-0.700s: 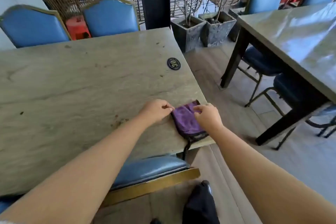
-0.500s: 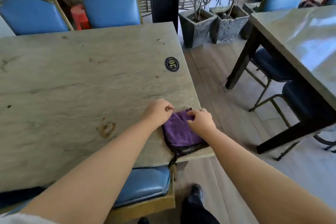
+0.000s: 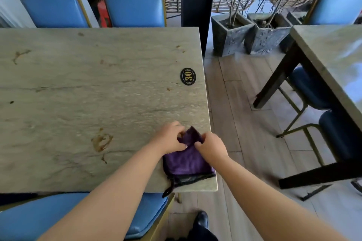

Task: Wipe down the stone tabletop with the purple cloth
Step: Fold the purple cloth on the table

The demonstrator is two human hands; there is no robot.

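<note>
The purple cloth [image 3: 186, 162] with a black hem lies at the near right corner of the stone tabletop [image 3: 88, 94]. Its far part is lifted into a peak between my hands. My left hand [image 3: 172, 137] pinches the cloth's far left edge. My right hand [image 3: 211, 147] pinches the far right edge. A black loop of the cloth hangs over the table's front edge. Brown stains [image 3: 100, 141] mark the stone to the left of my hands, with smaller spots further back.
A black oval number plate [image 3: 188, 76] reading 30 sits near the table's right edge. Blue chairs [image 3: 135, 6] stand at the far side and one [image 3: 58, 215] under the near edge. A second table [image 3: 333, 60] and planters [image 3: 231, 33] are across the aisle at right.
The view has risen and tilted down over the table. Both hands have closed in on the cloth's far edge and lifted it into a peak; before, it lay flat.
</note>
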